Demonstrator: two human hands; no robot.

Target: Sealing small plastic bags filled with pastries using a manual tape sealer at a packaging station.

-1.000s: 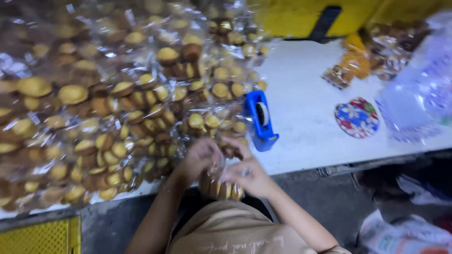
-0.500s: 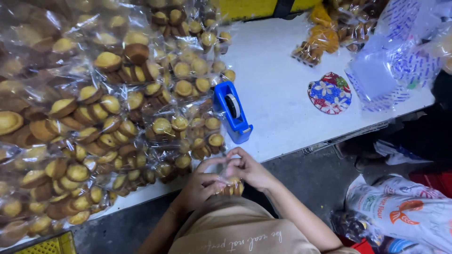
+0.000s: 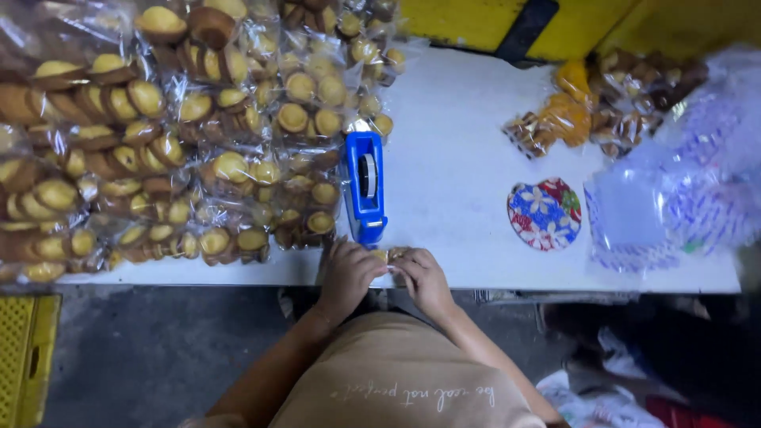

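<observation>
Both my hands meet at the table's near edge, closed around a small clear bag of round golden pastries (image 3: 390, 256). My left hand (image 3: 349, 273) grips its left side and my right hand (image 3: 424, 279) grips its right side; most of the bag is hidden under my fingers. Just beyond my hands stands a blue tape dispenser (image 3: 364, 185) on the white table (image 3: 452, 158).
A large heap of bagged golden pastries (image 3: 158, 143) covers the table's left half. A round floral disc (image 3: 544, 213), a stack of empty clear bags (image 3: 682, 198) and some loose packets (image 3: 571, 115) lie to the right. A yellow crate (image 3: 24, 357) sits on the floor at left.
The view shifted, so the table now sits more squarely ahead. My hands have come up with the small bag from my lap to the table's edge, just below the tape dispenser.
</observation>
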